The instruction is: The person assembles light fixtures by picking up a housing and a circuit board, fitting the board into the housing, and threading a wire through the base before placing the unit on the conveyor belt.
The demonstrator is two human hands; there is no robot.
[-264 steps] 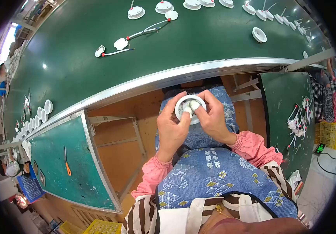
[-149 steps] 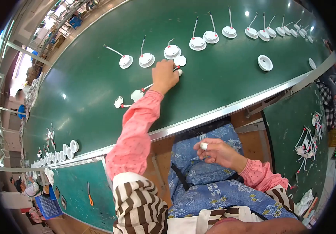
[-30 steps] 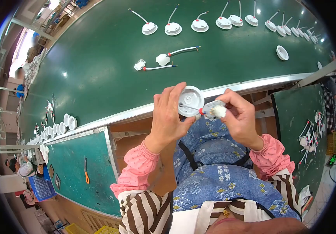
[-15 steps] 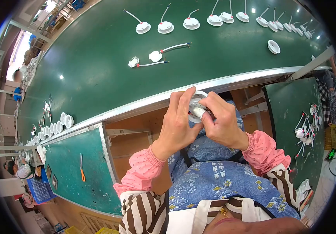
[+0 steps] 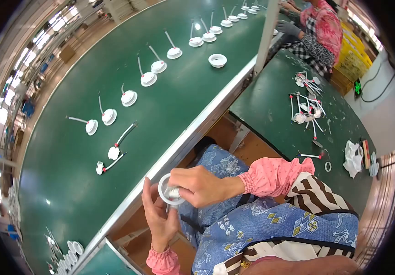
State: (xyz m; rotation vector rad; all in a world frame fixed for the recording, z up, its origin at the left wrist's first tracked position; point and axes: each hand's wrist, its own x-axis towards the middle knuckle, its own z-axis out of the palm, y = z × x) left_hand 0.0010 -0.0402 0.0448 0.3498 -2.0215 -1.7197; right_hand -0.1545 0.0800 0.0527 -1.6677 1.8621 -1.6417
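My left hand [image 5: 160,223] is closed around the outer edge of a round white lamp housing [image 5: 161,187], its fingers along the far side and the thumb below. A short grey-white wire end shows beneath the ring. My right hand [image 5: 199,185] is closed at the housing, its fingertips bent over the rim and into the opening. White wrapping covers a fingertip there, and what lies under it is hidden. Beyond the metal table edge lie two white parts with wires, one a rounded piece [image 5: 114,153], the other a smaller piece [image 5: 99,168].
Wired white lamps [image 5: 149,79] stand in a curved row on the green table [image 5: 73,174], near a loose white ring [image 5: 217,60]. Wired parts [image 5: 308,112] and crumpled white paper [image 5: 353,158] lie on the right-hand table. A co-worker's gloved hand [image 5: 289,28] is at the far right.
The view has swung to the right, bringing a co-worker and more of the side table into sight. The lamp housing stays in my hands; my right fingers have shifted over its rim.
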